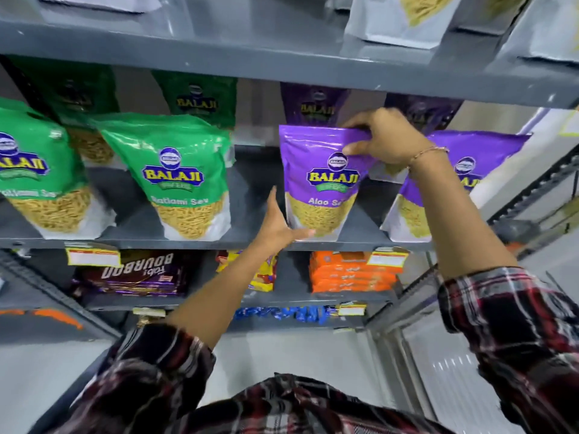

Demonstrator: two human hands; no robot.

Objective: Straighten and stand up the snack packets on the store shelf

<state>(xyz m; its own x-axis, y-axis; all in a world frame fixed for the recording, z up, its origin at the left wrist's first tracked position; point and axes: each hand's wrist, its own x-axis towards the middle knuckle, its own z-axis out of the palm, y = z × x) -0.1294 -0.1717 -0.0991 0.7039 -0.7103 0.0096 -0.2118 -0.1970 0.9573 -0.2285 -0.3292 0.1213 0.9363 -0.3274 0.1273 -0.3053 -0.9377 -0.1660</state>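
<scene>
On grey shelf [250, 242], centre: purple Aloo Sev packet [319, 180], upright; right hand [388, 142] at 1 o'clock, fingers pinched shut on its top edge; left hand [279, 223] at 7 o'clock, fingers spread flat, thumb touching packet base; green Ratlami Sev packet [181, 177] at 9 o'clock, leaning

Red-black plaid shirt sleeves [517, 324]; thin bracelet [427, 151] on right wrist.
</scene>
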